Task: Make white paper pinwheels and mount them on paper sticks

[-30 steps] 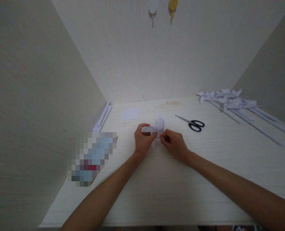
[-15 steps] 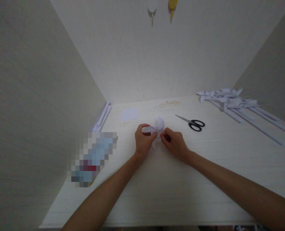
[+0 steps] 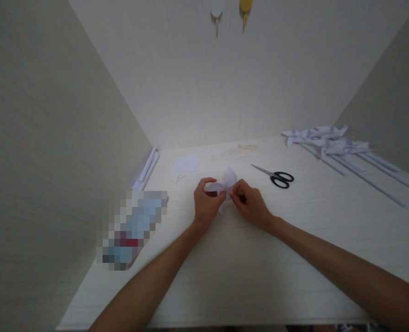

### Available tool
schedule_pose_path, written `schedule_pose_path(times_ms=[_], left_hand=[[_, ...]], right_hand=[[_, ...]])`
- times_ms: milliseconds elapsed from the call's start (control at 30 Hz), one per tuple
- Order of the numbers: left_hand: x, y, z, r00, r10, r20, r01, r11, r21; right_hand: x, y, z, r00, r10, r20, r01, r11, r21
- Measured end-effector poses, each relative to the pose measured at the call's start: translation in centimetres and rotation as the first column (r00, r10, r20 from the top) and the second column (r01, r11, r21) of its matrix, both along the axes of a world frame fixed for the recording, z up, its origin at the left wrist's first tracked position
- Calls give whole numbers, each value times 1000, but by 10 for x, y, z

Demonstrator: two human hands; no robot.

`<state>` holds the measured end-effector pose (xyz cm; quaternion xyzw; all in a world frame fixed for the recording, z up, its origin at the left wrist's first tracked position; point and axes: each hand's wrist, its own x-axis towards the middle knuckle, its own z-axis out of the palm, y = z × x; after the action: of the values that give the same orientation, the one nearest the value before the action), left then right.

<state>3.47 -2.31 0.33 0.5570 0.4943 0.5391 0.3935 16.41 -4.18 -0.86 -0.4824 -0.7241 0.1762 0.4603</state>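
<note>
A white paper pinwheel [image 3: 230, 177] with curled blades is held above the middle of the white table. My left hand [image 3: 207, 200] is closed on it, thumb and fingers gripping from the left and partly covering its centre. Against its right side, my right hand [image 3: 248, 200] is closed in a pinch by the pinwheel's centre; what lies between those fingertips is too small to make out. To the right of my hands, a pair of scissors [image 3: 275, 176] with black handles lies with its blades together, pointing back left.
Several paper pinwheels on rolled paper sticks [image 3: 346, 147] lie at the right. White paper rolls [image 3: 147, 168] rest by the left wall, above a blurred-out item [image 3: 137, 226]. A paper square [image 3: 185, 164], thin sticks [image 3: 179, 178] and a small scattered pile [image 3: 246, 148] lie toward the back.
My right fingers have shifted very slightly up against the pinwheel, and its upper blade has tilted a little to the right. Otherwise the hands and objects stay in place.
</note>
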Motion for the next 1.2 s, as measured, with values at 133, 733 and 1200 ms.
schedule_pose_path(times_ms=[133,733,1200], left_hand=[[1,0,3,1000,17,6,-17,1000,14],[-3,6,-3,998,-15,68,19,998,-60],[-5,3,1,1000,-15,-17,14,1000,-26]], right_hand=[[1,2,2,998,24,-66,-27,998,-55],[5,10,-1,973,20,-231,-67,978,-198],[6,6,1,998,-13,-58,8,995,-98]])
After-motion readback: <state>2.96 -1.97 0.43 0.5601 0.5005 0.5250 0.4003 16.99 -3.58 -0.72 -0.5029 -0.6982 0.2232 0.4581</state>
